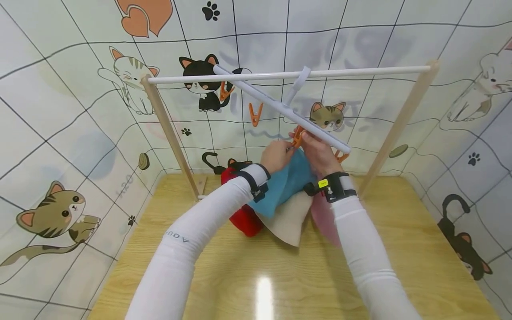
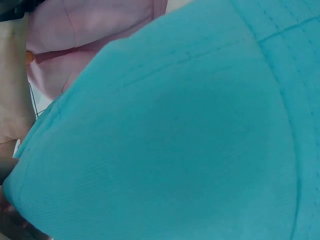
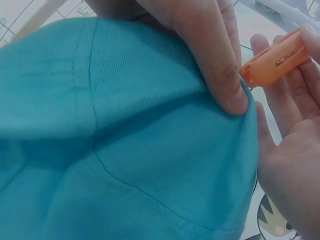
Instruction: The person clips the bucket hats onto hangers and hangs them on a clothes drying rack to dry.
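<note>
Bare wood at the near part of the table leaves both forearms room to reach in over it. Beyond that, a red hat, a beige hat and a pink hat bunch together beneath the hands; whether each one hangs or rests on the wood, I cannot tell. The blue hat is in front of them, lifted by its upper edge. The left hand pinches that edge, thumb and fingers drawn together with only cloth between them — probably to keep the fold thin and steady at the clip's mouth. The right hand has its thumb against an orange clip, its fingers fairly straight behind, a grip that seems meant to work and aim the clip, whose tip meets the cloth. Above, the white hanger slants down toward the right hand — perhaps because weight or pulling bears on that end. Its hook loops over a white rod, which wooden posts prop well above the table, before the cat-printed wall.
</note>
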A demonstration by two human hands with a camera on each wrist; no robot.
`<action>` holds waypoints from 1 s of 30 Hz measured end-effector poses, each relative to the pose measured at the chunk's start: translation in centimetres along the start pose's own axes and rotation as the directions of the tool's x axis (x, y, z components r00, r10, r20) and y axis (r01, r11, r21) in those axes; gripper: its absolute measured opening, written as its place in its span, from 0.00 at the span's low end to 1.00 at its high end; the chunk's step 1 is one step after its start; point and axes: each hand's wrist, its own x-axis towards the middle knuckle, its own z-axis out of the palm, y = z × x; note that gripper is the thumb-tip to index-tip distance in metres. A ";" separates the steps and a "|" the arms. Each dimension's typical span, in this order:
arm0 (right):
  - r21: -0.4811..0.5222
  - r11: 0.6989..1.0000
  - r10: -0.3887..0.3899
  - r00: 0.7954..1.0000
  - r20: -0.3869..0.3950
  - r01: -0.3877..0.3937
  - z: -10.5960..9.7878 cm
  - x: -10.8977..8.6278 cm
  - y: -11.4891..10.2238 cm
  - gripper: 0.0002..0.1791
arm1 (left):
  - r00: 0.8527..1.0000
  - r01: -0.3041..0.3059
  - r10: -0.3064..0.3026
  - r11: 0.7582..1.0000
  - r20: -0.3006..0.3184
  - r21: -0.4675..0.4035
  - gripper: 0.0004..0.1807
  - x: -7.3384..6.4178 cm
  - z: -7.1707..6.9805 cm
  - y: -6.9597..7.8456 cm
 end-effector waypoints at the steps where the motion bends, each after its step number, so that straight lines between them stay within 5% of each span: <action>1: -0.005 1.000 0.003 1.000 -0.005 -0.003 0.0 0.0 -0.1 0.13 | 1.000 -0.007 0.007 1.000 -0.003 0.003 0.13 0.0 -0.1 0.0; 13: -0.018 0.999 -0.032 0.999 -0.002 0.032 0.2 0.1 -0.5 0.16 | 1.000 -0.001 0.001 0.999 -0.009 -0.037 0.12 -0.3 -1.1 0.7; 23: -0.030 0.999 -0.014 1.000 -0.013 0.013 0.1 0.0 -0.6 0.14 | 0.998 -0.062 0.064 0.988 0.004 -0.144 0.11 -0.9 -1.4 1.0; 30: -0.023 1.000 -0.013 1.000 -0.005 0.012 0.2 -0.1 -0.2 0.14 | 0.996 -0.027 0.019 0.995 -0.086 -0.094 0.08 -1.5 -1.3 1.5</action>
